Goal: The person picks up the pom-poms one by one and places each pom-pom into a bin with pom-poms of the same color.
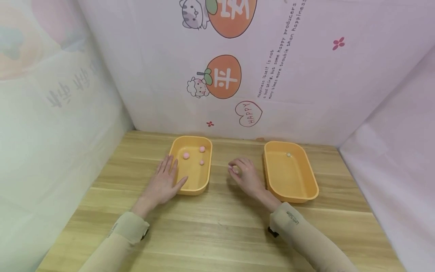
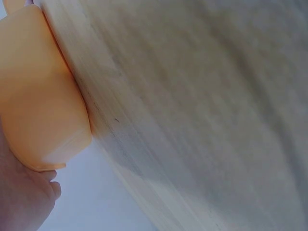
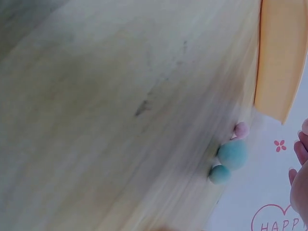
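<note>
Left hand: the left hand point(image 1: 164, 185) rests on the left tray's rim, fingers fairly straight and spread, thumb apart from them over the near corner.
Right hand: the right hand point(image 1: 247, 177) is between the two trays, well apart from the left, thumb and forefinger pinched together on a small pink ball point(image 3: 305, 126), partly cut off in the right wrist view.
Left tray: the left tray point(image 1: 192, 175), orange-yellow, stands upright with three pink balls point(image 1: 186, 155) inside, two toward the far end and a smaller one nearer the middle of the right side.
Right tray: the right tray point(image 1: 289, 177), of the same colour, holds one small pale ball point(image 1: 289, 155) near its far end.
Loose balls: on the tabletop point(image 1: 217, 230), the right wrist view shows a large teal ball point(image 3: 233, 154) between a smaller teal ball point(image 3: 220, 174) and a little pink one point(image 3: 241, 129), close together.
Sleeves: beige sleeves point(image 1: 293, 223) cover both forearms.
Back cloth: the white cloth point(image 1: 306, 94) behind carries orange fruit, cartoon animals and a heart reading "HAPPY".
</note>
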{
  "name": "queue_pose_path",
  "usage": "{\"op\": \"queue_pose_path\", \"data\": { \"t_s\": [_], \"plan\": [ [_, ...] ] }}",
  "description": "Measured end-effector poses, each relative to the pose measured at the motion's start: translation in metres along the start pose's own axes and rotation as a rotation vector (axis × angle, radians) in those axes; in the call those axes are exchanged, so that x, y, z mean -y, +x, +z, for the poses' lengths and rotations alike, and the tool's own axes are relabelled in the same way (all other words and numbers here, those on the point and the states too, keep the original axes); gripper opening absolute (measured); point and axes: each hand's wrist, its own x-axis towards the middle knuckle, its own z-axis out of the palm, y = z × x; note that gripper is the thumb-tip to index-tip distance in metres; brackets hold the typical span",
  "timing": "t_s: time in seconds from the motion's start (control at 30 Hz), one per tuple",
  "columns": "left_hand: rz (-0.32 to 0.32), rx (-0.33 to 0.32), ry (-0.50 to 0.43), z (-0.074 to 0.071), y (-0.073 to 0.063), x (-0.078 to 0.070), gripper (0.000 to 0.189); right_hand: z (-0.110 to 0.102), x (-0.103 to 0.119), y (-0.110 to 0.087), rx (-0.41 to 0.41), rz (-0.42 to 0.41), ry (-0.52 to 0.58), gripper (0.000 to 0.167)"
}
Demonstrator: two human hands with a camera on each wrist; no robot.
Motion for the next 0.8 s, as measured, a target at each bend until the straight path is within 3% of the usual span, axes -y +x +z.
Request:
{"op": "queue_pose_path", "data": {
  "t_s": [0.23, 0.8],
  "plan": [
    [-0.009, 0.009, -0.004, 0.002, 0.000, 0.002, 0.094, 0.006, 0.003, 0.008, -0.036, -0.042, 0.014, 0.010],
    [0.004, -0.017, -0.008, 0.004, 0.002, 0.003, 0.093, 0.024, 0.016, 0.031, -0.040, -0.014, 0.039, 0.011]
  ]
}}
